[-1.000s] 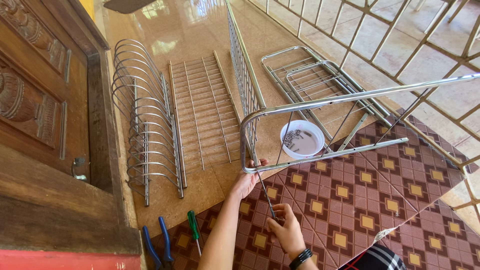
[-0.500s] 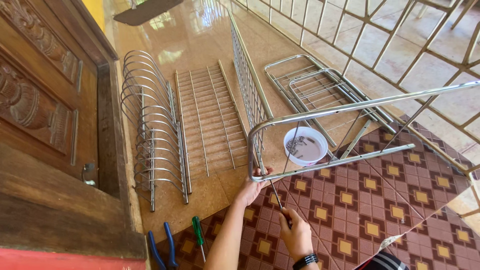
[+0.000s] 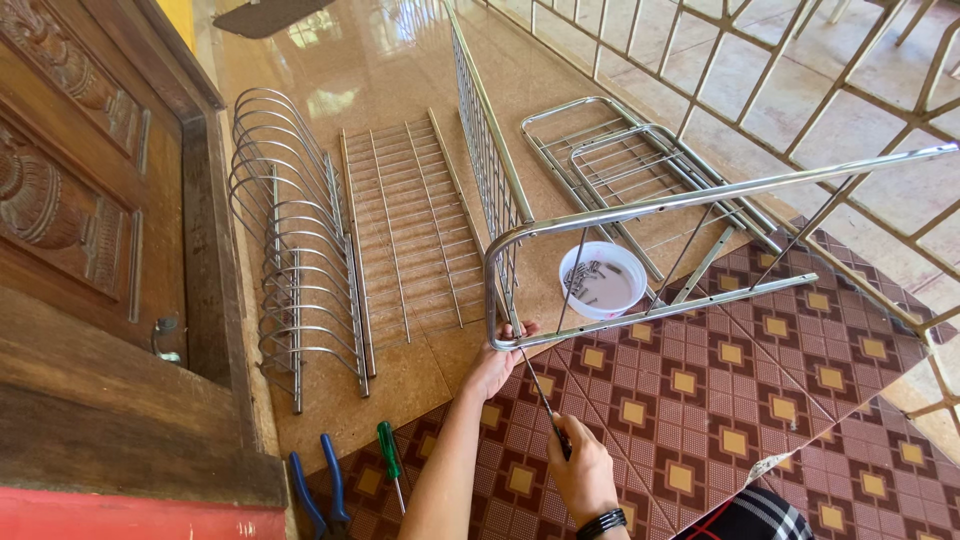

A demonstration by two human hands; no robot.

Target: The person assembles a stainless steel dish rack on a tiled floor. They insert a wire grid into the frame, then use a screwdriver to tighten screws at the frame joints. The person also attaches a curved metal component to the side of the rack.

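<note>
Nearest to me, I see my right hand (image 3: 582,470) closed around the handle of a screwdriver (image 3: 540,395), a black band on its wrist. The thin shaft goes up and to the left, to the near left corner of the frame (image 3: 640,210). A little farther, my left hand (image 3: 492,366) grips that rounded corner from below, fingers curled on the tube. The frame is made of shiny metal tubes with thin wires between them; it is lifted above the mat (image 3: 700,400) and stretches far to the right. At the near left, on the edge of the mat, lie blue pliers (image 3: 318,490) and a green screwdriver (image 3: 388,455). Behind the frame, a white bowl (image 3: 603,279) with small screws stands on the floor (image 3: 400,385), just beside the mat. Farther left, a plate rack (image 3: 285,240) lies along the wooden door (image 3: 70,200), with a flat grid (image 3: 405,215) to its right. An upright grid panel (image 3: 487,140) stands next, and two more tube frames (image 3: 625,160) lie at the far right, near the railing (image 3: 800,80).
</note>
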